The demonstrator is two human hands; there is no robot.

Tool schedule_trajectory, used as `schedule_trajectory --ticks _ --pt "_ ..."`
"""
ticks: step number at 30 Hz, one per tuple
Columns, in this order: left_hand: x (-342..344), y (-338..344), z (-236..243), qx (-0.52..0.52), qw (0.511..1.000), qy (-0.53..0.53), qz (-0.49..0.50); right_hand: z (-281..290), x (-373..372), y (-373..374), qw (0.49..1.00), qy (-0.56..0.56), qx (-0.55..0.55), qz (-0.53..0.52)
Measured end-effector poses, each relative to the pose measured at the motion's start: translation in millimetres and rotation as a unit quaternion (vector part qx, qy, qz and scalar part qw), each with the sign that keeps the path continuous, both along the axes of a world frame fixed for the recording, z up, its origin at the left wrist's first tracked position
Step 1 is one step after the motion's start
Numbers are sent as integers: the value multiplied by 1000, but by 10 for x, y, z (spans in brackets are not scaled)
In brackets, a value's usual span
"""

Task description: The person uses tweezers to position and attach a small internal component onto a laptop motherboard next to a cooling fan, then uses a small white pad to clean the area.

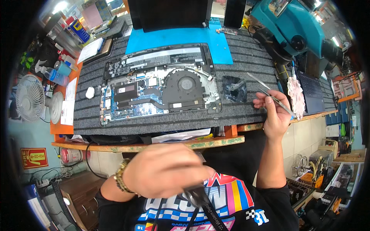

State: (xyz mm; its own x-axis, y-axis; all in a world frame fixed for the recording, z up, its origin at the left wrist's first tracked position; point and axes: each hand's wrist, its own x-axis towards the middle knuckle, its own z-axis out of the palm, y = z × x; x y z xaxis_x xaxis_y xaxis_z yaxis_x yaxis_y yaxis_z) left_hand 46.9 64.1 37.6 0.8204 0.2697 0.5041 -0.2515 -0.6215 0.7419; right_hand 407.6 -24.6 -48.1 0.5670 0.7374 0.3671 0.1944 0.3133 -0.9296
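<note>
My right hand (275,113) is closed around a pair of metal tweezers (283,106), their tips apart and pointing up and left over the mat. Blurred by motion, my left hand (165,169) is raised in front of my chest, near a dark strap (210,211). Its fingers look bent, but whether they hold anything is unclear. On the striped grey mat (154,125) lies an opened laptop base (158,84), with its fan (183,84), copper-dark heat pipe, blue circuit board and battery (165,57) exposed. A small dark square sheet (234,89) sits to its right.
A white cotton ball (90,92) lies left of the laptop. Behind are a blue mat (177,37) and a dark monitor (171,13). A teal microscope (291,29) stands back right, beside a crumpled pinkish cloth (295,96) and a second laptop (310,90). A white fan (31,98) is left.
</note>
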Motion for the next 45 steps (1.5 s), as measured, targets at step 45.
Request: schedule_trajectory --ticks 45 --pt "415 -120 -367 -153 941 -198 -226 19 -222 112 896 -442 38 6"
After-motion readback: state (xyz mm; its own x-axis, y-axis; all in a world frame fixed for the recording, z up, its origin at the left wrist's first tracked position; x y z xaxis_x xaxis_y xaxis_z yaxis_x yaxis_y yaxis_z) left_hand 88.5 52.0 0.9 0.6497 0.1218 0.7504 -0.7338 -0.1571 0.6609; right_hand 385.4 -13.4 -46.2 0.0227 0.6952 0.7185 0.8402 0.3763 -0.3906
